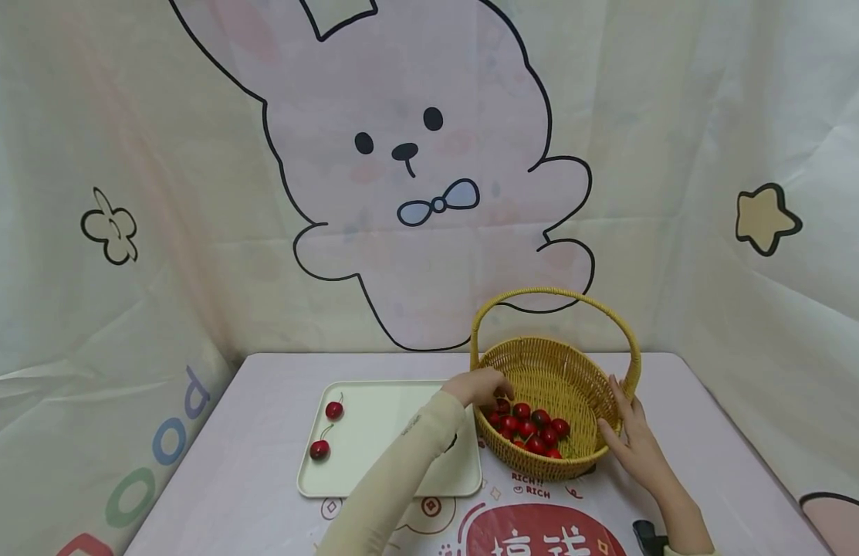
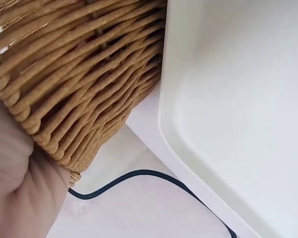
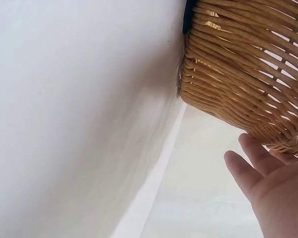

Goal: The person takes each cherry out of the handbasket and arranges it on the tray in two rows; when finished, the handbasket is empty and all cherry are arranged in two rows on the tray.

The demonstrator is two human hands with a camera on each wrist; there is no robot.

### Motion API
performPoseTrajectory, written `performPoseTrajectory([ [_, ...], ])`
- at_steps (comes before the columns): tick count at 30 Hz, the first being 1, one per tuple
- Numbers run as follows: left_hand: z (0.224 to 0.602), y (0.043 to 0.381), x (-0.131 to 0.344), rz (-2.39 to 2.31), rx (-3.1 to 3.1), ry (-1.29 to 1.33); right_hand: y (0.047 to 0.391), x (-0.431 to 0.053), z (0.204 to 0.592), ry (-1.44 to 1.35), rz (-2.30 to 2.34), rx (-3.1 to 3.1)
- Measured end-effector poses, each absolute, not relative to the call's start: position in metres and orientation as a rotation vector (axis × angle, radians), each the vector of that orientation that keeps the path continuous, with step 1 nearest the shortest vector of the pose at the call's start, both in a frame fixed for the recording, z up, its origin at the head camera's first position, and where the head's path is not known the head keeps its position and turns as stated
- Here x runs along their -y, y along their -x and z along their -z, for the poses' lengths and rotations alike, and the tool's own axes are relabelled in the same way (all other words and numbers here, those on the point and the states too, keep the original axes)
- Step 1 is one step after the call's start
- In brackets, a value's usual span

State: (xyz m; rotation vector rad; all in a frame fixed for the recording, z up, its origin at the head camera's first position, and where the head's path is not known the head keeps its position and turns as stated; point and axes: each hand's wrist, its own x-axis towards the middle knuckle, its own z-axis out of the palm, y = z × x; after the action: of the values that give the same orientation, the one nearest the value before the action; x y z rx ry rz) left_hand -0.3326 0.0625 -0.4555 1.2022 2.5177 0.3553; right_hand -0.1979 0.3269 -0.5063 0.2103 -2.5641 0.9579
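Note:
In the head view, my left hand reaches over the left rim of a woven basket, its fingers bent down at the red cherries inside. The left wrist view shows my palm against the basket rim, and the wicker hides the fingertips, so I cannot tell whether they pinch a cherry. At the right rim, near the foot of the tall handle, my right hand rests with extended, spread fingers. Its fingers touch the outside of the wicker in the right wrist view.
Left of the basket lies a white rectangular tray, crossed by my left sleeve. Two stemmed cherries, one at the back and one nearer, sit on its left side. A printed cloth covers the table; a curtain hangs behind.

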Motion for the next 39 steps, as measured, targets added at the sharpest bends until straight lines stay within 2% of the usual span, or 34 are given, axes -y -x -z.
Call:
performPoseTrajectory([
  [14,0.462,0.336,-0.066,-0.358,-2.538,-1.116,0.196,-0.323,0.507,-0.210,-0.963,2.569],
  [27,0.465,0.340,-0.064,-0.401,-2.549,-1.268,0.197,-0.323,0.508,-0.211,-0.953,2.559],
  [39,0.473,0.336,-0.050,-0.676,-2.586,-1.441,0.198,-0.324,0.507,-0.207,-0.934,2.566],
])
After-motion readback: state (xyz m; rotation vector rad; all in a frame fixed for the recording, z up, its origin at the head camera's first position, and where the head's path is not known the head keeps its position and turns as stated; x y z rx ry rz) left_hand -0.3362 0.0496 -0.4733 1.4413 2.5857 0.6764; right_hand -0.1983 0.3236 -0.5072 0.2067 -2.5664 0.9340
